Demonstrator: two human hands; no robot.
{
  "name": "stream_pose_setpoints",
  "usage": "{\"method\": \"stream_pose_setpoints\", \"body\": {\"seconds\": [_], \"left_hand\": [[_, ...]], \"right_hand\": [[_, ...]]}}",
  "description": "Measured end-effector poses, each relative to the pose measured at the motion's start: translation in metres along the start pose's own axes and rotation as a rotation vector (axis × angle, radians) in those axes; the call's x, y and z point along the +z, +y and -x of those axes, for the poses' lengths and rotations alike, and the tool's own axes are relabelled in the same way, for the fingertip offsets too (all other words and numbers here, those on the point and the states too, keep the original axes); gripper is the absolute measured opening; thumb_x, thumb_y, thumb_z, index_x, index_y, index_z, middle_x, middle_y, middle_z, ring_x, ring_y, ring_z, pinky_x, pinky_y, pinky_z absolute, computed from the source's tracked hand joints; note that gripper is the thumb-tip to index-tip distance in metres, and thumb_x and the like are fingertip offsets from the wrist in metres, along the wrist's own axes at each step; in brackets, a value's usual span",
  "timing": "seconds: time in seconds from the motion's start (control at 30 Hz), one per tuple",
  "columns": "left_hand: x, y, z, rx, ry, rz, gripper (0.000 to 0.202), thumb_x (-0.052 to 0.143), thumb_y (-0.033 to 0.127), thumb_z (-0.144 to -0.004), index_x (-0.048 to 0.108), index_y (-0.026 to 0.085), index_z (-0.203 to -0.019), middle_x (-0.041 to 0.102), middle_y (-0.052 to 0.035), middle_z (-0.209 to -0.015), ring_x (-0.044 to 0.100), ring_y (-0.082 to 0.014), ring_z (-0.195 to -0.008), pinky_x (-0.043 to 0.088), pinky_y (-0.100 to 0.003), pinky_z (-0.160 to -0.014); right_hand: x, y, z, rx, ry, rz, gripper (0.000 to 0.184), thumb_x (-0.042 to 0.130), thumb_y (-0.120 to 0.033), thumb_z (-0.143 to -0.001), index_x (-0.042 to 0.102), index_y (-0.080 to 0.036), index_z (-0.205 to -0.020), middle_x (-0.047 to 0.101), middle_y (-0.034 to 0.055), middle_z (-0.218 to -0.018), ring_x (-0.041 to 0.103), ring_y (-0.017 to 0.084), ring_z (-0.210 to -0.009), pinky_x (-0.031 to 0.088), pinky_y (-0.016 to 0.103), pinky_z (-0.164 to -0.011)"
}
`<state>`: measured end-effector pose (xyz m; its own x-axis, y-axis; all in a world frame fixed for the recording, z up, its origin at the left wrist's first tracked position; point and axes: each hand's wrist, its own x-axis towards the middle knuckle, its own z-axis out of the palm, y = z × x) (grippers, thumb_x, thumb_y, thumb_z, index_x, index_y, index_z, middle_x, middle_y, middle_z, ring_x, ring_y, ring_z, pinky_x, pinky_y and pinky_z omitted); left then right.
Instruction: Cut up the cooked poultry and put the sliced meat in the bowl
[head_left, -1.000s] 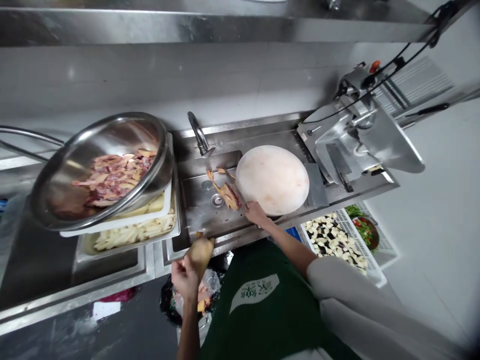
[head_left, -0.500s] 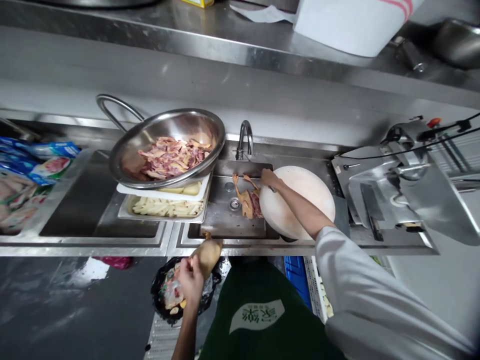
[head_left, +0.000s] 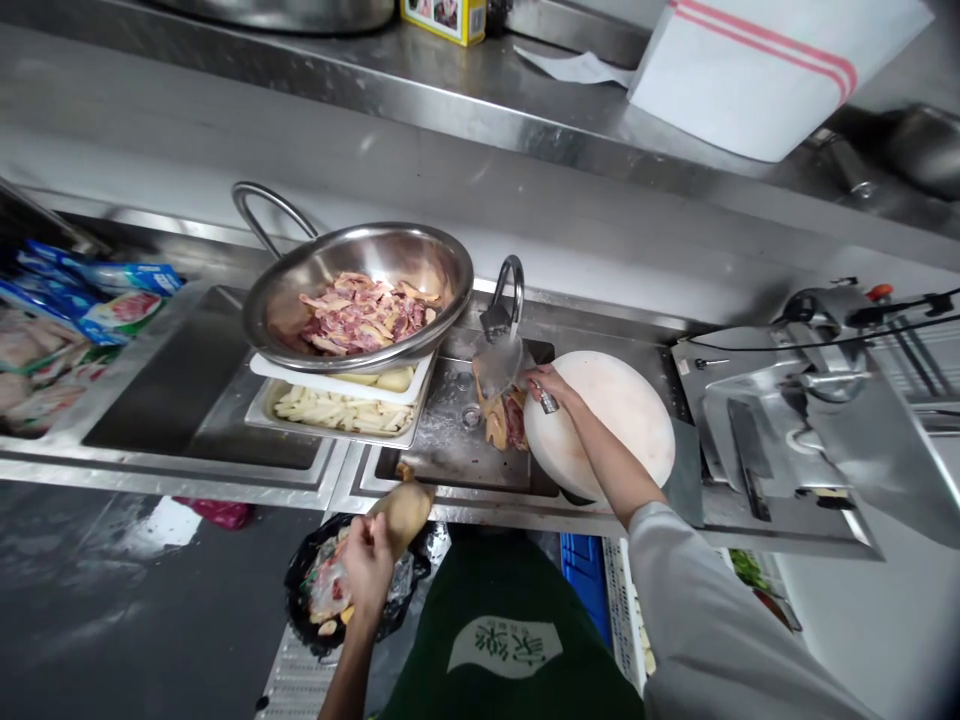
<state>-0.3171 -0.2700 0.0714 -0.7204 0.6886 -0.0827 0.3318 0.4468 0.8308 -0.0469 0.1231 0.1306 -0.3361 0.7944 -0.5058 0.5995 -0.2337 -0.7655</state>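
My left hand (head_left: 367,570) is closed round a pale plucked bird (head_left: 405,512), held above a black-lined waste bin (head_left: 296,600) in front of the sink. My right hand (head_left: 551,388) grips a cleaver (head_left: 501,366) by its metal handle. Its broad blade, blurred, lies under water running from the curved faucet (head_left: 512,272). Below and behind the blade, another cut bird (head_left: 496,425) rests in the sink (head_left: 442,465), partly hidden. The round white chopping board (head_left: 611,425) is under my right forearm.
A steel bowl of cut meat (head_left: 367,315) tilts on stacked trays, the lower holding pale strips (head_left: 341,408). A second cleaver (head_left: 746,450) lies by the slicer (head_left: 825,350) at right. Bagged meat (head_left: 67,330) sits at far left. A steel shelf (head_left: 420,110) runs overhead.
Water now runs from the faucet, and the cleaver blade shows in the stream over the cut bird. My left hand still holds its bird over the bin. The view has shifted slightly.
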Motion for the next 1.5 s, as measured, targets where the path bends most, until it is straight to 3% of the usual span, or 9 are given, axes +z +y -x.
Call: {"method": "stream_pose_setpoints", "body": {"seconds": [0.1, 0.27, 0.5, 0.73, 0.93, 1.1, 1.2, 1.37, 1.5], "left_hand": [[-0.003, 0.000, 0.000, -0.010, 0.018, -0.010, 0.045, 0.047, 0.062, -0.092, 0.044, 0.023, -0.070, 0.048, 0.0026, -0.061, 0.049, -0.0166, -0.059, 0.040, -0.028, -0.060], [-0.006, 0.001, 0.000, -0.022, 0.058, -0.008, 0.048, 0.049, 0.066, -0.088, 0.046, 0.024, -0.067, 0.052, 0.0003, -0.060, 0.051, -0.0191, -0.060, 0.043, -0.030, -0.058], [-0.007, 0.010, 0.005, -0.034, 0.063, -0.004, 0.047, 0.053, 0.067, -0.085, 0.048, 0.024, -0.067, 0.053, -0.0006, -0.060, 0.055, -0.0204, -0.062, 0.047, -0.030, -0.058], [0.013, 0.045, 0.001, 0.066, -0.057, 0.007, 0.044, 0.049, 0.059, -0.092, 0.045, 0.022, -0.069, 0.051, 0.0015, -0.062, 0.049, -0.0162, -0.059, 0.041, -0.030, -0.060], [0.049, 0.156, -0.001, 0.228, -0.146, 0.096, 0.041, 0.054, 0.053, -0.094, 0.044, 0.021, -0.070, 0.046, 0.0037, -0.061, 0.044, -0.0130, -0.058, 0.038, -0.027, -0.060], [0.114, 0.279, 0.017, 0.364, -0.240, 0.246, 0.041, 0.054, 0.055, -0.094, 0.041, 0.022, -0.073, 0.037, 0.0055, -0.061, 0.037, -0.0108, -0.054, 0.032, -0.024, -0.054], [0.179, 0.321, 0.020, 0.423, -0.283, 0.256, 0.040, 0.052, 0.054, -0.095, 0.041, 0.022, -0.074, 0.037, 0.0055, -0.061, 0.036, -0.0109, -0.053, 0.032, -0.023, -0.053], [0.294, 0.323, 0.007, 0.339, -0.406, -0.210, 0.023, 0.055, 0.038, -0.094, 0.054, 0.019, -0.081, 0.055, -0.0016, -0.068, 0.054, -0.0178, -0.066, 0.042, -0.028, -0.068], [0.357, 0.309, 0.039, 0.460, -0.450, -0.611, 0.032, 0.048, 0.036, -0.099, 0.061, 0.015, -0.119, 0.066, -0.0185, -0.112, 0.061, -0.0301, -0.105, 0.045, -0.041, -0.089]], "right_hand": [[-0.023, -0.018, -0.005, -0.024, 0.000, 0.251, 0.030, 0.067, -0.031, -0.082, 0.052, -0.019, -0.058, 0.045, -0.0052, -0.040, 0.041, 0.009, -0.040, 0.031, 0.020, -0.044], [-0.081, -0.061, -0.024, -0.151, -0.115, 1.063, 0.012, 0.071, -0.021, -0.079, 0.067, -0.014, -0.069, 0.069, 0.0050, -0.067, 0.059, 0.013, -0.062, 0.035, 0.020, -0.056], [-0.125, -0.084, -0.042, 0.035, 0.044, 1.252, 0.029, 0.064, -0.022, -0.088, 0.075, -0.002, -0.105, 0.075, 0.0210, -0.103, 0.069, 0.020, -0.086, 0.043, 0.024, -0.071], [-0.129, -0.004, 0.036, 0.146, 0.248, 1.114, 0.036, 0.053, -0.033, -0.098, 0.075, -0.010, -0.114, 0.073, 0.0222, -0.115, 0.071, 0.026, -0.101, 0.046, 0.027, -0.080], [-0.151, 0.103, 0.149, 0.231, 0.358, 0.857, 0.035, 0.049, -0.033, -0.100, 0.076, -0.013, -0.108, 0.076, 0.0178, -0.106, 0.071, 0.023, -0.097, 0.041, 0.024, -0.072], [-0.168, 0.198, 0.219, 0.302, 0.439, 0.688, 0.033, 0.049, -0.030, -0.100, 0.077, -0.012, -0.099, 0.077, 0.0172, -0.098, 0.072, 0.023, -0.093, 0.038, 0.024, -0.065], [-0.178, 0.249, 0.249, 0.317, 0.485, 0.569, 0.035, 0.047, -0.032, -0.101, 0.076, -0.012, -0.094, 0.076, 0.0150, -0.085, 0.072, 0.023, -0.083, 0.038, 0.024, -0.062], [-0.193, 0.312, 0.282, 0.351, 0.525, 0.514, 0.036, 0.045, -0.033, -0.101, 0.074, -0.015, -0.089, 0.076, 0.0138, -0.085, 0.071, 0.024, -0.082, 0.040, 0.026, -0.066], [-0.203, 0.340, 0.300, 0.374, 0.529, 0.541, 0.036, 0.043, -0.033, -0.101, 0.073, -0.017, -0.089, 0.075, 0.0166, -0.090, 0.070, 0.026, -0.087, 0.042, 0.029, -0.072]]}}
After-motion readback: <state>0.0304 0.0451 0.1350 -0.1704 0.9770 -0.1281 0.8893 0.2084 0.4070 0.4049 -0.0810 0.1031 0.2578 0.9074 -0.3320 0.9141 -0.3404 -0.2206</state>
